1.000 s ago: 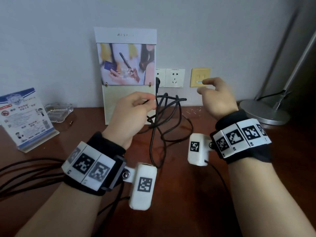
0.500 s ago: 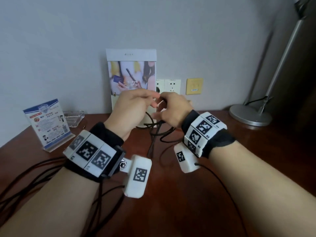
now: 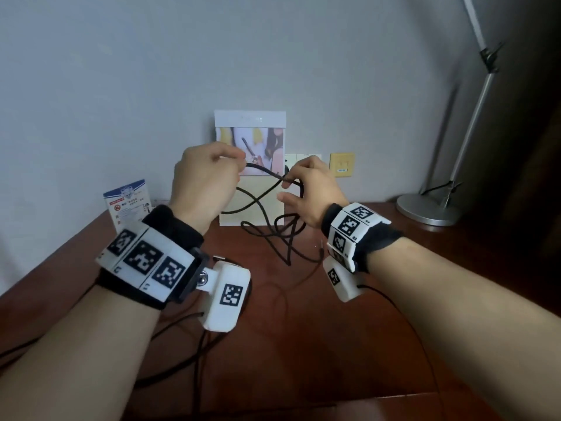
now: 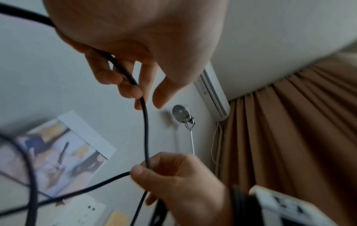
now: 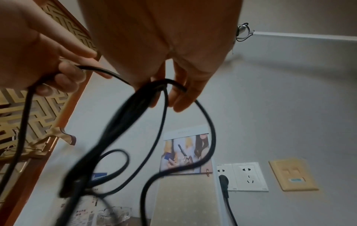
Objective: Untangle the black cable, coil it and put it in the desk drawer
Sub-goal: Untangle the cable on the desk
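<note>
The black cable (image 3: 262, 170) runs taut between my two hands, held up in front of the wall. From there its loops hang down to a tangle (image 3: 282, 238) on the desk. My left hand (image 3: 241, 164) pinches one strand between thumb and fingers; the left wrist view shows that cable (image 4: 146, 134) passing through the left hand (image 4: 139, 97). My right hand (image 3: 287, 189) pinches the cable a short way to the right, and in the right wrist view several blurred loops (image 5: 123, 122) dangle from the right hand (image 5: 173, 94). No drawer is in view.
A picture board (image 3: 252, 208) leans on the wall behind the hands, beside white sockets (image 3: 303, 159) and a yellow plate (image 3: 342, 164). A plug (image 5: 223, 180) sits in one socket. A lamp base (image 3: 425, 208) stands right, a leaflet stand (image 3: 127, 199) left. Thin wires (image 3: 182, 329) cross the wooden desk (image 3: 303, 344).
My right hand came in from near the yellow plate and took hold of the cable. Both hands then rose and drew apart, lifting a strand off the tangle.
</note>
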